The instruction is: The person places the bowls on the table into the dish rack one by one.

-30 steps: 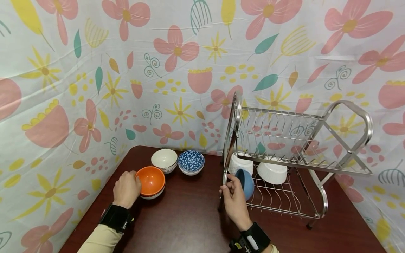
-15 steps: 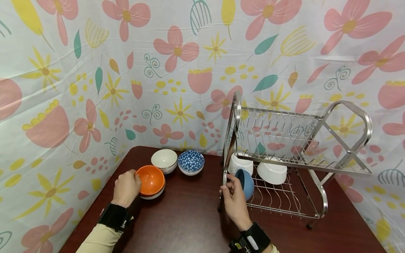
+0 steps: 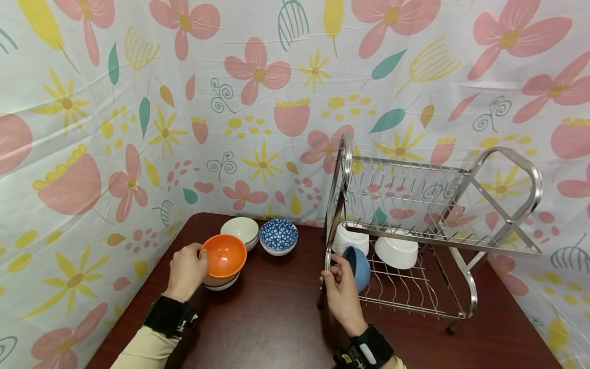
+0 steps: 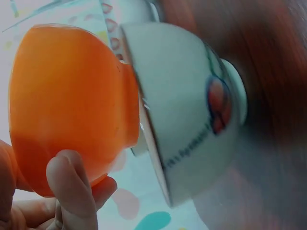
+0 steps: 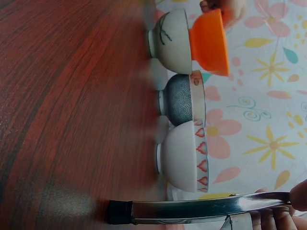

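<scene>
In the head view, my left hand (image 3: 186, 271) pinches the left rim of an orange bowl (image 3: 225, 255), tipped slightly. In the left wrist view, the orange bowl's foot stands at the rim of a white bowl (image 4: 187, 115) with a small painted picture and lettering. My right hand (image 3: 343, 297) grips the left front upright of a two-tier metal dish rack (image 5: 192, 209), thumb on one side and fingers on the other. Just beyond those fingers a blue bowl (image 3: 362, 269) stands on its side in the lower tier.
Behind the orange bowl are stacked white bowls (image 3: 238, 230), with a blue-patterned bowl (image 3: 278, 236) beside them. Two white bowls, one textured (image 3: 349, 240) and one ribbed (image 3: 397, 252), sit in the rack's lower tier. A floral sheet (image 3: 258, 128) backs the dark red-brown table (image 3: 272, 318).
My left hand has raised the orange bowl and shifted it slightly right, so more of the white bowl beneath shows. My right hand has stayed on the rack.
</scene>
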`<move>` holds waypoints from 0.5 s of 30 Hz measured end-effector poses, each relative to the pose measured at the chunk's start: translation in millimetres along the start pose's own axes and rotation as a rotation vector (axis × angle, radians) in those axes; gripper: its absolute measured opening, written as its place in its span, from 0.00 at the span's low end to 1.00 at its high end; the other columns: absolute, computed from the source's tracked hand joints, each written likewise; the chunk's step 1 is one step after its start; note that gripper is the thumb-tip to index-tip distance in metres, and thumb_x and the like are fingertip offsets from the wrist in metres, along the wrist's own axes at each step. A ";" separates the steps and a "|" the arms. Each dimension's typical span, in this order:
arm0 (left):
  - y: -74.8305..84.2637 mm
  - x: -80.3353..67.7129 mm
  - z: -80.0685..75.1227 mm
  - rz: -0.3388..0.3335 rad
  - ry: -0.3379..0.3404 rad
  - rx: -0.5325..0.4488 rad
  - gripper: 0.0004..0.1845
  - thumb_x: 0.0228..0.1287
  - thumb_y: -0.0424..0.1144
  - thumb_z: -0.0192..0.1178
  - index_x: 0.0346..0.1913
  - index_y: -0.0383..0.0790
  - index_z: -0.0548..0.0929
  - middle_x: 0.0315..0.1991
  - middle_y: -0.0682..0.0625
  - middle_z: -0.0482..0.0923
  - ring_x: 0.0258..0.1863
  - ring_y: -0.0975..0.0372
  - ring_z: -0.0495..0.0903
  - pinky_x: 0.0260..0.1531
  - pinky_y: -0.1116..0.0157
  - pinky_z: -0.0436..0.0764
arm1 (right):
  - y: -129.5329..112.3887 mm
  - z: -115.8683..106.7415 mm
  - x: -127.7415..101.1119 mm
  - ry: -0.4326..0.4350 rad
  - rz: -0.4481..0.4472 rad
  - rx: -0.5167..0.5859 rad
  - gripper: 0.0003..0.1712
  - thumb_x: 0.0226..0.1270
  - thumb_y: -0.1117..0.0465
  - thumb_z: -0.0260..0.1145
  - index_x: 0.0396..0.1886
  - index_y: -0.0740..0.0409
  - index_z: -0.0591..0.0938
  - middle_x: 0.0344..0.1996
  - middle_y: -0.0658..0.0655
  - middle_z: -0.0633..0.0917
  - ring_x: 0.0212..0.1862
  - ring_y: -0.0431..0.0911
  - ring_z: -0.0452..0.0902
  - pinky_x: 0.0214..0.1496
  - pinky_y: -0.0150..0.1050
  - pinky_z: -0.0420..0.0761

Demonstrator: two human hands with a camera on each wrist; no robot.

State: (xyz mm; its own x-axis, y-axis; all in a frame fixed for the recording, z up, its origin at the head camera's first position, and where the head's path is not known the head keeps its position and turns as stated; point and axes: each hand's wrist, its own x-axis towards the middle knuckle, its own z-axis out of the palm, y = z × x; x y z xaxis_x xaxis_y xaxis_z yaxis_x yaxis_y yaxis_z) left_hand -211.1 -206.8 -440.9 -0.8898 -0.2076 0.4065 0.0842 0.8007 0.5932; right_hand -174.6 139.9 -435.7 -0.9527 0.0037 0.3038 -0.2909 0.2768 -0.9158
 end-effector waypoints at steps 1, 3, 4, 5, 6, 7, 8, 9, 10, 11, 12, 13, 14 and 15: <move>2.4 -0.7 0.0 0.000 -0.003 -0.007 0.11 0.66 0.32 0.52 0.38 0.28 0.83 0.32 0.35 0.82 0.27 0.46 0.81 0.31 0.44 0.79 | -0.1 0.1 -0.1 -0.001 0.001 0.000 0.25 0.71 0.73 0.53 0.66 0.70 0.62 0.39 0.68 0.79 0.42 0.62 0.79 0.40 0.40 0.81; 6.9 -2.1 0.5 0.003 -0.005 -0.019 0.11 0.66 0.33 0.53 0.39 0.29 0.83 0.32 0.36 0.82 0.27 0.47 0.82 0.31 0.44 0.79 | 0.0 0.2 -0.3 0.003 -0.001 -0.005 0.24 0.71 0.73 0.53 0.65 0.70 0.62 0.39 0.67 0.79 0.41 0.61 0.79 0.40 0.41 0.81; 9.1 -2.8 1.1 0.005 -0.006 -0.024 0.11 0.66 0.33 0.53 0.39 0.29 0.83 0.32 0.36 0.82 0.26 0.47 0.82 0.31 0.45 0.79 | 0.0 0.3 -0.3 0.005 -0.004 -0.007 0.24 0.71 0.73 0.53 0.65 0.70 0.62 0.39 0.67 0.79 0.41 0.61 0.79 0.40 0.41 0.81; 11.4 -3.6 1.6 0.008 -0.008 -0.032 0.11 0.66 0.33 0.53 0.39 0.29 0.84 0.32 0.37 0.83 0.26 0.48 0.81 0.30 0.45 0.79 | 0.2 0.3 -0.4 0.007 -0.005 -0.008 0.24 0.71 0.73 0.53 0.65 0.70 0.63 0.39 0.68 0.80 0.41 0.61 0.79 0.39 0.40 0.81; 13.8 -4.3 2.3 0.012 -0.008 -0.039 0.11 0.66 0.33 0.54 0.40 0.30 0.84 0.32 0.37 0.83 0.25 0.49 0.81 0.30 0.46 0.80 | 0.3 0.3 -0.4 0.009 -0.008 -0.010 0.24 0.71 0.73 0.54 0.65 0.70 0.63 0.39 0.68 0.80 0.41 0.61 0.79 0.39 0.38 0.81; 16.3 -5.0 2.9 0.015 -0.010 -0.049 0.10 0.66 0.33 0.54 0.40 0.30 0.84 0.31 0.38 0.83 0.24 0.51 0.81 0.29 0.47 0.80 | 0.5 0.2 -0.4 0.011 -0.009 -0.011 0.24 0.71 0.73 0.54 0.65 0.70 0.63 0.39 0.68 0.80 0.41 0.61 0.80 0.39 0.37 0.80; 18.7 -5.6 3.8 0.016 -0.012 -0.063 0.10 0.66 0.33 0.54 0.40 0.30 0.84 0.30 0.39 0.83 0.23 0.52 0.80 0.27 0.49 0.80 | 0.7 0.2 -0.3 0.012 -0.012 -0.012 0.24 0.71 0.73 0.54 0.65 0.70 0.63 0.38 0.68 0.80 0.41 0.61 0.80 0.38 0.35 0.80; 21.1 -6.2 4.7 0.017 -0.016 -0.075 0.10 0.66 0.33 0.54 0.40 0.31 0.84 0.29 0.40 0.82 0.21 0.54 0.79 0.26 0.51 0.80 | 0.8 0.2 -0.2 0.012 -0.012 -0.013 0.24 0.71 0.73 0.54 0.65 0.70 0.63 0.39 0.69 0.79 0.41 0.61 0.80 0.38 0.34 0.80; 23.6 -6.8 5.5 0.019 -0.020 -0.085 0.10 0.66 0.33 0.54 0.40 0.31 0.84 0.28 0.41 0.82 0.19 0.56 0.78 0.24 0.53 0.80 | 0.8 0.2 -0.1 0.011 -0.013 -0.011 0.24 0.71 0.73 0.54 0.65 0.70 0.63 0.39 0.70 0.79 0.41 0.61 0.80 0.38 0.33 0.79; 26.5 -7.5 6.1 0.021 -0.024 -0.098 0.09 0.65 0.33 0.55 0.39 0.31 0.84 0.27 0.43 0.82 0.18 0.58 0.77 0.23 0.55 0.79 | 0.8 0.2 0.0 0.010 -0.012 -0.011 0.24 0.71 0.73 0.54 0.65 0.70 0.63 0.39 0.70 0.79 0.41 0.61 0.80 0.38 0.33 0.79; 29.1 -8.2 7.1 0.022 -0.029 -0.109 0.09 0.65 0.32 0.55 0.39 0.32 0.84 0.26 0.44 0.81 0.18 0.59 0.77 0.22 0.57 0.79 | 0.7 0.2 0.2 0.009 -0.011 -0.010 0.24 0.71 0.73 0.54 0.65 0.70 0.63 0.39 0.70 0.79 0.41 0.60 0.80 0.38 0.34 0.80; 31.6 -9.3 8.3 0.023 -0.034 -0.120 0.09 0.65 0.32 0.55 0.39 0.32 0.84 0.25 0.45 0.81 0.18 0.60 0.76 0.22 0.58 0.78 | 0.7 0.2 0.3 0.008 -0.009 -0.009 0.24 0.71 0.73 0.53 0.65 0.70 0.63 0.39 0.70 0.79 0.41 0.60 0.80 0.38 0.35 0.80; 34.0 -10.5 9.7 0.024 -0.040 -0.132 0.08 0.64 0.32 0.56 0.39 0.33 0.84 0.25 0.45 0.81 0.17 0.61 0.76 0.21 0.59 0.78 | 0.7 0.2 0.4 0.006 -0.007 -0.009 0.24 0.71 0.73 0.53 0.65 0.70 0.62 0.39 0.70 0.79 0.41 0.60 0.80 0.39 0.36 0.80; 36.6 -11.8 11.2 0.025 -0.045 -0.138 0.08 0.64 0.32 0.56 0.39 0.33 0.85 0.25 0.46 0.82 0.18 0.61 0.77 0.22 0.59 0.78 | 0.6 0.2 0.6 0.005 -0.006 -0.010 0.24 0.71 0.73 0.53 0.65 0.70 0.62 0.39 0.70 0.79 0.41 0.60 0.80 0.39 0.36 0.80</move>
State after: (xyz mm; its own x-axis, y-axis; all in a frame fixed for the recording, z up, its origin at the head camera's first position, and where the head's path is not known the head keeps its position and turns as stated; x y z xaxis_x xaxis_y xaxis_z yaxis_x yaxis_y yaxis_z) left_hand -202.6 -168.8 -431.7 -0.9054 -0.1605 0.3931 0.1650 0.7201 0.6740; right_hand -175.3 139.8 -436.1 -0.9504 0.0071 0.3108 -0.2959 0.2860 -0.9114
